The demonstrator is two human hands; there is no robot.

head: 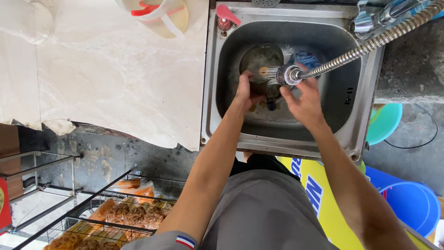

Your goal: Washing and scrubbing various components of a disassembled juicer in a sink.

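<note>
Both my hands are inside a steel sink (212,92). My left hand (247,92) grips a small dark object under the water; what it is I cannot make out. My right hand (303,99) is at the spray head (289,74) of a flexible metal hose (370,44), fingers around it. Water sprays from the head towards my left hand. A round dark pan or bowl (259,58) lies at the bottom of the sink behind my hands, and a blue cloth (307,59) lies next to it.
A marble-patterned counter (115,74) lies left of the sink with a clear jug (159,16) and a glass bowl (27,21). A pink-capped bottle (225,16) stands on the sink rim. Wire racks of packaged snacks (125,215) are below left; blue buckets (411,201) and a teal basin (386,122) right.
</note>
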